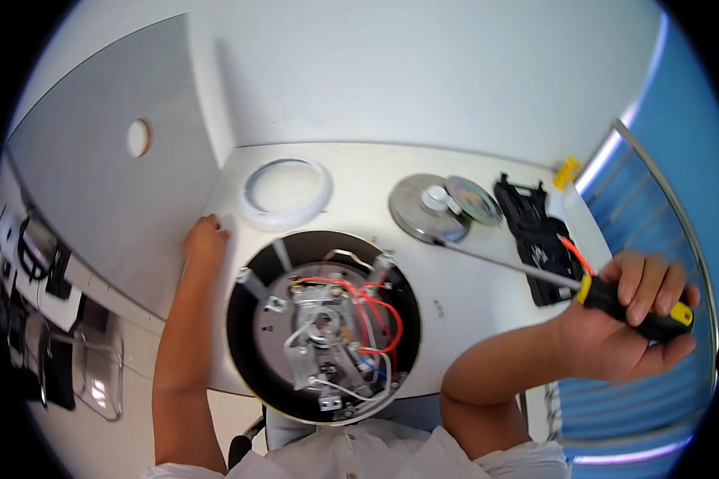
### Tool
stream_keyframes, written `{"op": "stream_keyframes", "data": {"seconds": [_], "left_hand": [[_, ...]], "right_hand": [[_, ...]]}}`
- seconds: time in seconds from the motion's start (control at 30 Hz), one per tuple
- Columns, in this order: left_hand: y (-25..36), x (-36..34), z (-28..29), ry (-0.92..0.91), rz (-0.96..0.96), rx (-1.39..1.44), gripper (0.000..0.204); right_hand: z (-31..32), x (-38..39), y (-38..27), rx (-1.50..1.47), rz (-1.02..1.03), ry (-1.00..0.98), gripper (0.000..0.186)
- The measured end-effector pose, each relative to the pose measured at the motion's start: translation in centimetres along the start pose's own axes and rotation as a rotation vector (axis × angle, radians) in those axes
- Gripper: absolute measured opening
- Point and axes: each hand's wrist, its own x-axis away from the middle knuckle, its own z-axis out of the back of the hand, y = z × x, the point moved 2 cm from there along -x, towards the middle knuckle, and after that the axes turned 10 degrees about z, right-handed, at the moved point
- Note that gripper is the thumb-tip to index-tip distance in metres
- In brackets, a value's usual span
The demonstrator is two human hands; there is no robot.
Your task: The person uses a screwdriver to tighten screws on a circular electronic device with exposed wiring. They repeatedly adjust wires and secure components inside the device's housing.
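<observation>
My right grip [627, 319] is closed around a black-and-yellow screwdriver [615, 302], well right of the upturned cooker base [323, 327] on the bench [455, 271]. My left grip [205, 243] rests loosely open against its rim, holding nothing.

The round appliance base [323, 326] has a glossy black shell around bare, dull-silver metal plates, with red and white plastic-sheathed wires over them. The screwdriver [615, 302] in the right hand [631, 327] has a smooth black and yellow plastic handle, slightly shiny, and a thin bright steel shaft. The white ring [286, 191] looks like smooth matt plastic or rubber; which one is unclear. Two metal discs [443, 206] are brushed and reflective. The black part [535, 235] is matt plastic. The white tabletop [471, 275] is smooth with a faint sheen, the grey panel [104, 191] matt and finely grained
</observation>
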Motion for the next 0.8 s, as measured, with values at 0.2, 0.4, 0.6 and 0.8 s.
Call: {"op": "stream_keyframes", "data": {"seconds": [0.2, 0.4, 0.6, 0.8], "left_hand": [[-1.2, -1.5, -0.6, -0.028, -0.063, 0.02, 0.018], [-1.5, -2.9, -0.9, 0.051, -0.175, 0.121, 0.015], [5.1, -0.1, 9.5, -0.064, -0.198, 1.0, 0.014], [12.5, 9.4, 18.7, -0.314, -0.749, 0.952, 0.023]], "right_hand": [[1.3, -0.6, -0.7, 0.002, -0.038, 0.056, 0.031], [2.6, -1.0, -1.0, -0.002, -0.135, -0.027, 0.039], [2.1, -0.3, 2.1, -0.145, -0.228, 0.181, 0.028], [-2.0, 3.1, 6.6, -0.406, -0.293, 0.315, 0.027]]}}
